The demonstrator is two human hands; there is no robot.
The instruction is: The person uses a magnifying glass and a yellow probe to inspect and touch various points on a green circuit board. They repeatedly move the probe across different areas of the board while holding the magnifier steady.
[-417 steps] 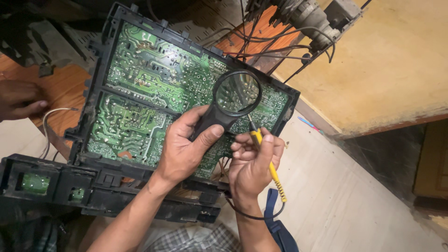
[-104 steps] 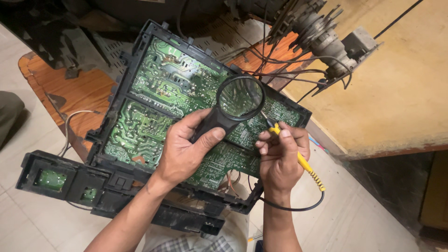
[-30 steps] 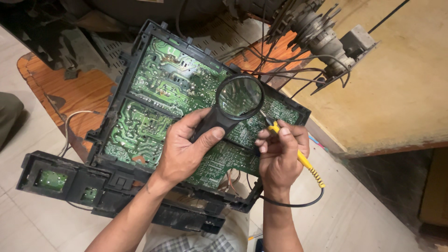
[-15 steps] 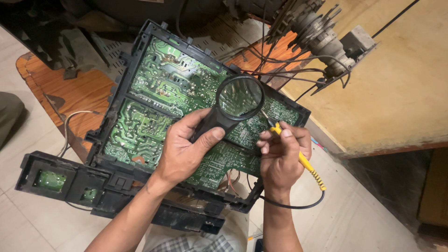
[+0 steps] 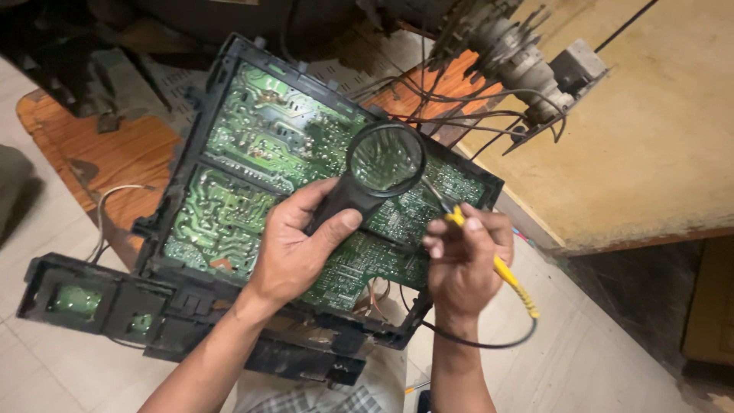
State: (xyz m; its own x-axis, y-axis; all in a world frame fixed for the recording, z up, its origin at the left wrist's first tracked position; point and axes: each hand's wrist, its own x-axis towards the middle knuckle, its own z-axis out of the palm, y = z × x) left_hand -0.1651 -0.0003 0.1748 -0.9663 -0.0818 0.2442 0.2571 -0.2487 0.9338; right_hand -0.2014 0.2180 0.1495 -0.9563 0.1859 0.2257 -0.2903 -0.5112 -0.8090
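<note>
While left hand [image 5: 294, 248] grips magnifier [image 5: 367, 180] over green board [image 5: 252, 168], right hand [image 5: 462, 256] pinches yellow probe [image 5: 501, 271].

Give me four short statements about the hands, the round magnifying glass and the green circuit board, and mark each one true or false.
1. The left hand holds the black round magnifying glass over the green circuit board. True.
2. The right hand holds a red screwdriver. False: it holds a yellow-handled probe with a black cable.
3. The board sits in a black plastic frame. True.
4. The lens lies flat on the floor. False: it is held above the board.
</note>
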